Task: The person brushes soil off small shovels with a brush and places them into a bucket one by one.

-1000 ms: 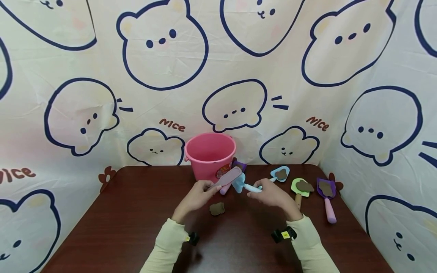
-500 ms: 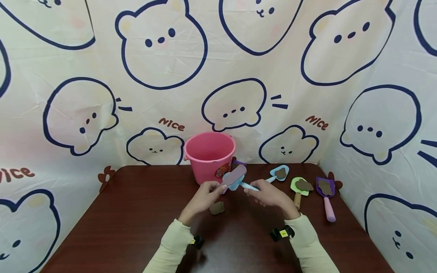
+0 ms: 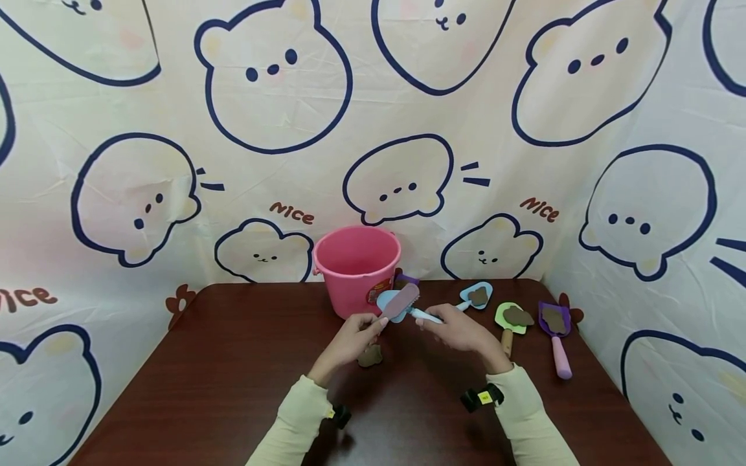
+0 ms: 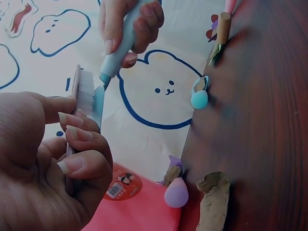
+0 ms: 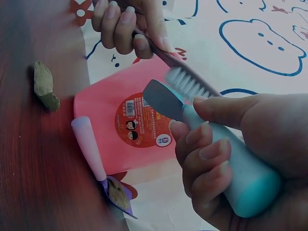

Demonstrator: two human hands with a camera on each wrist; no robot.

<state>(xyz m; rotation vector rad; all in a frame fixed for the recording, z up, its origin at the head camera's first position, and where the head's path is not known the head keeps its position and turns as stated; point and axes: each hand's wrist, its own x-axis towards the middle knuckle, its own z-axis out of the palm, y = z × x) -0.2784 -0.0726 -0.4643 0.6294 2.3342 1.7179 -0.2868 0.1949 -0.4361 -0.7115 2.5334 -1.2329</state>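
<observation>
My left hand (image 3: 352,336) grips a mauve brush (image 3: 401,300) by its handle, white bristles facing down. In my right hand (image 3: 459,327) is the pale handle of a small light-blue toy shovel (image 3: 386,299). The bristles (image 5: 186,83) lie right at the shovel's blade (image 5: 162,100) in the right wrist view. Both tools are held above the table, in front of a pink bucket (image 3: 357,275). A brown clay-like lump (image 3: 370,356) lies on the table beneath my left hand.
Several toy shovels with brown lumps lie right of the bucket: a blue one (image 3: 479,295), a green one (image 3: 511,318) and a purple one (image 3: 555,320). Another purple shovel (image 5: 118,195) rests beside the bucket. A printed cloth (image 3: 280,188) hangs behind the dark table (image 3: 245,362).
My left hand has moved slightly right and the blue shovel slightly left, bringing the brush over the shovel's blade. The bucket and the other shovels stay put.
</observation>
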